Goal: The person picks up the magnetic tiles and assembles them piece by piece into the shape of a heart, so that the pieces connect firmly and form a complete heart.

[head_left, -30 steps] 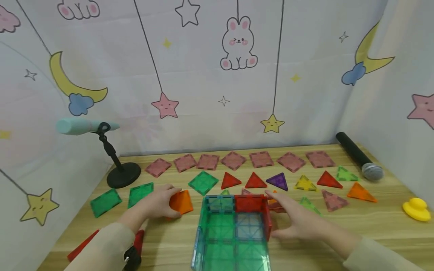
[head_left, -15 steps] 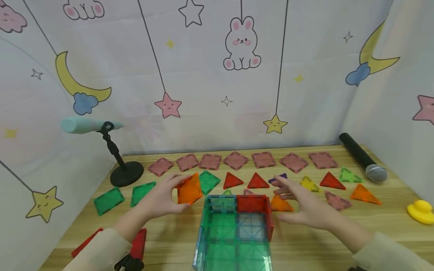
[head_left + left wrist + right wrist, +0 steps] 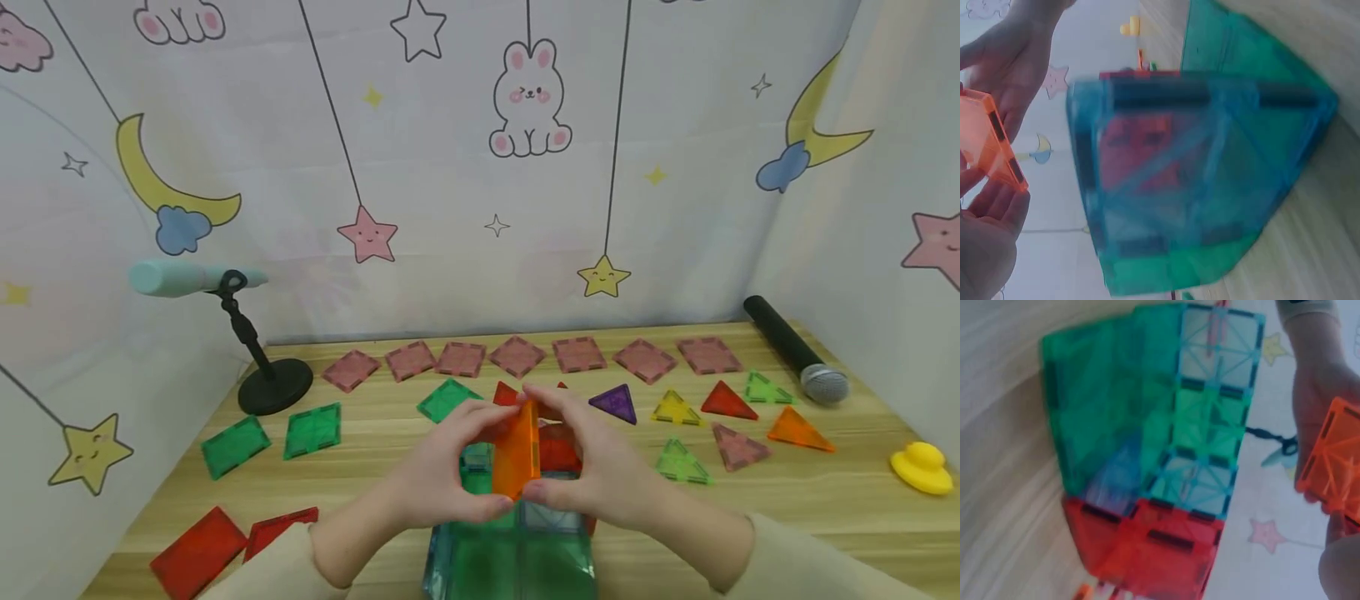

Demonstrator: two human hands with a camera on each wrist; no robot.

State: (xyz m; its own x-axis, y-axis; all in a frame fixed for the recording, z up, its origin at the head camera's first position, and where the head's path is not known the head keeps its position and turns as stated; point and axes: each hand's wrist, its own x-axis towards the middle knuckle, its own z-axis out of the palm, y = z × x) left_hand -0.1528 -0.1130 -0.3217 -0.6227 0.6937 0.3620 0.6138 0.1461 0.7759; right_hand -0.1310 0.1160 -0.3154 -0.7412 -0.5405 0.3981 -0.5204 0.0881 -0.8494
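Observation:
An orange magnetic tile (image 3: 514,457) is held up between both hands over a box of magnetic tiles (image 3: 483,567). My left hand (image 3: 427,467) grips it from the left, thumb low and fingers along the top. From the other side my right hand (image 3: 611,467) pinches its top and bottom edges with fingertips and thumb. The box has a green and clear floor; a red wall (image 3: 1172,544) shows in the right wrist view, and a blue wall tile (image 3: 1204,169) fills the left wrist view. Both hands hide the box's far part in the head view.
Pink square tiles (image 3: 579,354) line the back. Triangles, including a purple one (image 3: 615,402), lie to the right. Green tiles (image 3: 312,430) and red tiles (image 3: 198,552) lie left. A mint-coloured object on a stand (image 3: 274,386), a microphone (image 3: 795,350) and a yellow duck (image 3: 922,467) stand around.
My left hand has lifted the orange tile off the table and carried it right, over the box. My right hand has moved left from beside the box and now holds the tile too.

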